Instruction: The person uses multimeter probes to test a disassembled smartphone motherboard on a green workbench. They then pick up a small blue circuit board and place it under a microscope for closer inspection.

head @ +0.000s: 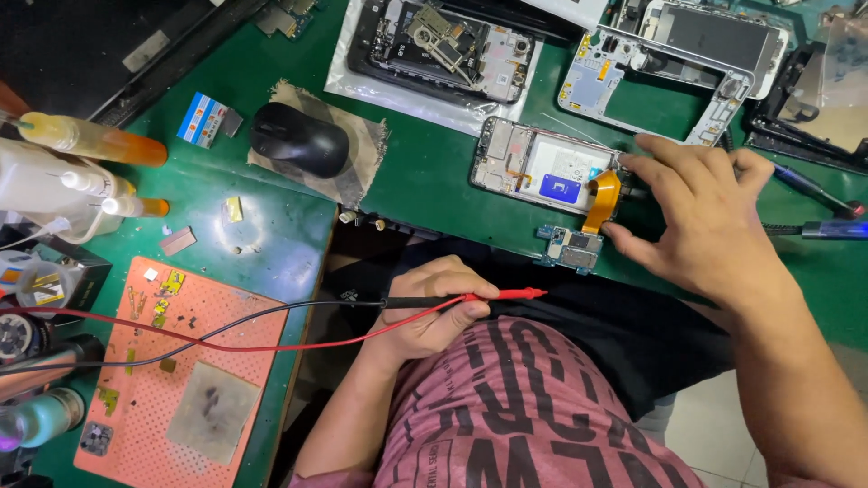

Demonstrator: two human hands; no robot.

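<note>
Left hand [432,307], low in the middle of the frame, is curled shut around two multimeter probes [470,297], a red one whose tip juts to the right and a black one alongside; their red and black leads [226,330] are trailed leftward across an orange work mat [231,316] at the lower left, where small gold-coloured parts and a grey stained pad [212,411] are laid. Right hand [705,221], at the right of centre, is spread with fingers bent, its fingertips pressed on the edge of an opened phone frame [542,167], the thumb set just beside a small blue circuit board [570,247]. An orange flex cable [602,199] is looped from the frame down to that board. Both are laid on the green bench [434,181]. Further up, at centre left, a black computer mouse [298,137] is rested on a scrap of cloth [362,154]. Along the left edge, syringes of amber fluid [95,140] are seen. Along the top of the frame, a dark disassembled phone [443,45] on a clear plastic sleeve and a silver phone chassis [678,63] are laid out. At the right edge, a blue-handled tool [832,229] is seen lying.
</note>
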